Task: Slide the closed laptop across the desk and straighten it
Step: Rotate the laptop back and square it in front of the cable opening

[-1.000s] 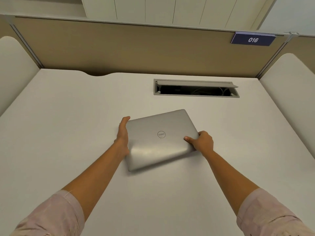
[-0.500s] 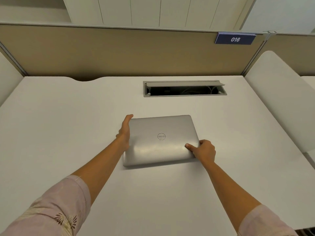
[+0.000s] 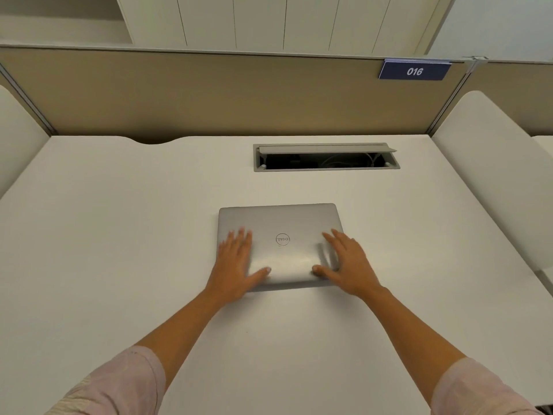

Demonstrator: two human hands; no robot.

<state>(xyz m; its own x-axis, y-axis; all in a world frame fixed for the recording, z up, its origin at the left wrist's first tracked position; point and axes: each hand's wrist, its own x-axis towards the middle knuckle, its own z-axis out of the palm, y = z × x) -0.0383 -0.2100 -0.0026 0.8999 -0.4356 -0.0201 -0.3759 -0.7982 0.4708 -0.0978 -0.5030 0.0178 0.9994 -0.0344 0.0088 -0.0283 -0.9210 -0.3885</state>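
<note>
Item: closed laptop, mid desk, near side of cable tray. Was skewed w/ edge grips 1 s ago; now square to desk. Left hand & right hand flat on lid, fingers spread (no clamp). Straightening prob. done

Round Dell logo on laptop lid, between left hand and right hand. "016" in white on blue tag, far beyond right hand.
</note>
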